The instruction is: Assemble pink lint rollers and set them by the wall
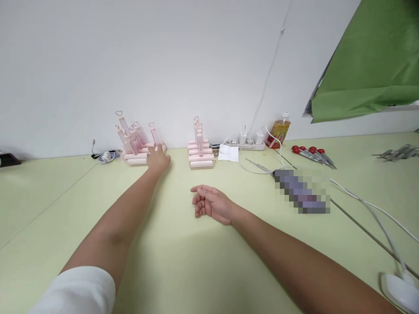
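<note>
At the back left, my left hand (159,159) reaches to a group of pink T-shaped tools (137,162). Its fingers are closed at the lower part of one pink tool (153,133), whose clear-pink upright handle ends in a heart-shaped loop. The fingertips are partly hidden behind the back of the hand. A second row of the same pink tools (201,165) stands to the right, cross bars lined up and handles upright. My right hand (212,204) hovers over the table in front of that row, fingers loosely curled and apart, with nothing in it.
Behind stands a power strip (252,147) with chargers and a white paper (228,152). To the right are a drink bottle (278,131), red-ended tools (314,155), a blurred-out object (301,192) and metal tools (401,153). White cables cross the right side; a coiled cable (106,157) lies left.
</note>
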Demonstrator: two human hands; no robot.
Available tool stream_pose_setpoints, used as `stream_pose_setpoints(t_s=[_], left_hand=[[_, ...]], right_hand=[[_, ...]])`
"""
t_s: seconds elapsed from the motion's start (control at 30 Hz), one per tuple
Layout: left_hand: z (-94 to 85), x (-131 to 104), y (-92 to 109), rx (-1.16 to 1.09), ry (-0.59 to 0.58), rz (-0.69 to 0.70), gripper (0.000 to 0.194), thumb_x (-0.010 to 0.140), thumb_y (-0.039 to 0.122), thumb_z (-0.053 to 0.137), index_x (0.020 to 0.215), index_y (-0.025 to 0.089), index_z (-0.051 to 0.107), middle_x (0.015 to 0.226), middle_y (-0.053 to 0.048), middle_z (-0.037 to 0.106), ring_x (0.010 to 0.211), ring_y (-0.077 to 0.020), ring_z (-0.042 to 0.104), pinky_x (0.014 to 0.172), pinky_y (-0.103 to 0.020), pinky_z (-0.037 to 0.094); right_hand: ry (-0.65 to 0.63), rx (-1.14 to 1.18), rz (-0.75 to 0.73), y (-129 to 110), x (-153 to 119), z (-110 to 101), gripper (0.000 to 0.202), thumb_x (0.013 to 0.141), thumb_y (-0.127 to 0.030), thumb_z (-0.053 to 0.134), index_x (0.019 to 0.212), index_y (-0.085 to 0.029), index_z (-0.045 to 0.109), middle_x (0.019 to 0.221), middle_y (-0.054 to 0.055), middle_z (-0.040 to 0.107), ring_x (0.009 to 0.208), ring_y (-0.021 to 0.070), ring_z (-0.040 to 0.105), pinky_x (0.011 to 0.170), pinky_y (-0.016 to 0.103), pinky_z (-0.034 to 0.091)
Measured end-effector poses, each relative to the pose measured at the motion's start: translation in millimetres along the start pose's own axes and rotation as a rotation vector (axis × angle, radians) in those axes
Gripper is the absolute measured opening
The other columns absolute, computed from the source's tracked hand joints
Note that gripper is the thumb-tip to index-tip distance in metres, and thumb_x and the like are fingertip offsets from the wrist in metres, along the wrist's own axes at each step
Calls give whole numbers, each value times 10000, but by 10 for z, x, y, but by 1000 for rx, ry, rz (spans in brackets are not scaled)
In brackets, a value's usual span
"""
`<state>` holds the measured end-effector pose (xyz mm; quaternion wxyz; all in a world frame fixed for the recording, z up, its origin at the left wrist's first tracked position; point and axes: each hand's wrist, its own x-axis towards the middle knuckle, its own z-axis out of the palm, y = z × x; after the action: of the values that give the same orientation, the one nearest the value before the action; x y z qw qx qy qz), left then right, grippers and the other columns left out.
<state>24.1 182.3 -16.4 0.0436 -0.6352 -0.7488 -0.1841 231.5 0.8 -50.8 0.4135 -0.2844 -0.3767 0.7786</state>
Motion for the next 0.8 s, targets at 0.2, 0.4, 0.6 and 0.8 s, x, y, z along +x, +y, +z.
stream_pose_setpoints(t_s=[0.2,0.4,0.6,0.8], left_hand=[[-86,94,-149,61,-158,56,485,851,385,501,1306,218,517,1499,-168,305,1262,-370,438,960,-474,418],[-277,-419,-190,79,-156,106,407,880,445,429,1180,214,577,1414,-185,415,1031,-322,602,779,-424,480],[-697,-1107,-398,69,-144,154,515,813,652,441,874,175,624,920,-143,658,883,-325,616,721,-386,441],[-671,-1425,-370,-358,-276,480,341,833,536,508,880,214,609,898,-45,645,827,-223,584,702,-313,415]], right_hand=[[-10,-27,-9,28,16,-39,256,863,-354,632,1035,-170,587,784,25,648,608,131,611,621,341,549],[3,-47,-15,21,6,-17,252,850,-334,644,1037,-179,576,779,18,643,603,127,608,625,343,552],[52,-78,-29,-6,-24,53,264,854,-296,630,1080,-206,528,860,15,626,607,118,611,611,335,558],[122,-160,-46,6,-36,126,325,815,-278,665,1096,-224,510,1017,41,569,661,121,621,600,334,578]])
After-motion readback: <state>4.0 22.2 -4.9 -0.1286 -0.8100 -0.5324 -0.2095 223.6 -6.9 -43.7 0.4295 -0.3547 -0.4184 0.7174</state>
